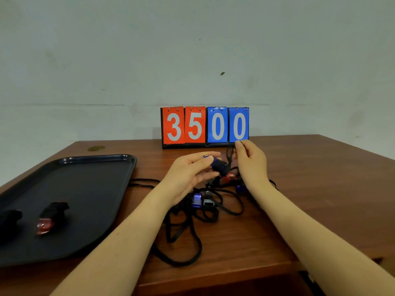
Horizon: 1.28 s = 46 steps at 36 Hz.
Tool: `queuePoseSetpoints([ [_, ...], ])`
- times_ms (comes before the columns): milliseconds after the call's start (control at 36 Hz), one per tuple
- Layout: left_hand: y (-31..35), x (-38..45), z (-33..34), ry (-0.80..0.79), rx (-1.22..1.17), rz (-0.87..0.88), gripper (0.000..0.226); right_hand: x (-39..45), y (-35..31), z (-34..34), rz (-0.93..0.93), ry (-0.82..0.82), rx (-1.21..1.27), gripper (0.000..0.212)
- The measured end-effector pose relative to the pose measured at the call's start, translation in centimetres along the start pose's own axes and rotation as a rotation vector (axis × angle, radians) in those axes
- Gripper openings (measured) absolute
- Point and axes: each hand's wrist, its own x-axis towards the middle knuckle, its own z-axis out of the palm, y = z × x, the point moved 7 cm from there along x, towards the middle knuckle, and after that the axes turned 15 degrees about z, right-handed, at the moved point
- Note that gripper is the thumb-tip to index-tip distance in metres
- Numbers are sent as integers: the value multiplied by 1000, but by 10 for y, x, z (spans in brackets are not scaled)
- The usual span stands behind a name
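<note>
Toward the table's back edge, the left hand [188,176] holds the blue whistle [217,164] between thumb and fingers — the right hand [252,161] pinches its black cord [229,152]. Pull the cord tight and wind each loop snug — loose loops may slip off.

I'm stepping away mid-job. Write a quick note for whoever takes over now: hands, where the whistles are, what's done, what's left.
Left hand: grip on the blue whistle, held above the table and partly wound in its black cord.
Right hand: pinches the loose loop of that cord, raised beside the whistle.
Done: two wound bundles lie in the black tray, a red bundle and a dark bundle at the left edge.
Left: finish this winding and probably put it in the tray. Then sort the tangled pile under the hands, where blue, grey and red whistles show.
</note>
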Motion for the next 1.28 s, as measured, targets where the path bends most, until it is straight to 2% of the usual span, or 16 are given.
queuePoseSetpoints([
  [83, 5, 1, 4, 37, -177, 0, 19, -1, 1, 3, 7, -28, -19, 26],
  [250, 5, -1, 6, 90, -435, -61, 19, -10, 1, 25, -16, -217, -134, 21],
  [333, 5, 0, 1, 196, -650, -69, 28, -15, 0, 34, -51, -279, -196, 20],
  [417, 6, 5, -8, 318, -830, -24, 41, -22, 2, 47, -169, -330, -428, 20],
  [472, 6, 7, -16, 390, -900, 14, 46, -28, 3, 54, -218, -386, -495, 23],
  [583, -2, 8, -36, 548, -963, 43, 40, -37, -3, 60, -275, -443, -503, 20],
  [750, -2, 8, -50, 667, -1028, 94, 36, -31, -7, 55, -235, -385, -443, 13],
  [917, -11, 4, -67, 823, -902, 135, 38, -45, -2, 70, -292, -551, -613, 12],
  [972, -5, 1, -71, 870, -879, 171, 39, -43, -5, 70, -214, -529, -494, 13],
  [1083, -6, -3, -87, 933, -953, 221, 39, -30, -4, 53, 51, -455, -98, 12],
  [1139, -9, -13, -84, 896, -968, 171, 37, -20, 2, 43, 187, -418, 156, 11],
  [1167, -8, -15, -86, 859, -762, 154, 36, -17, 4, 40, 260, -426, 319, 13],
  [1194, -10, -16, -86, 854, -723, 149, 34, -15, 5, 39, 322, -445, 482, 15],
  [1222, -13, -13, -82, 837, -842, 131, 29, -14, 4, 38, 378, -465, 636, 17],
  [1278, -6, -6, -78, 797, -862, 123, 18, -14, 3, 35, 494, -479, 897, 19],
])
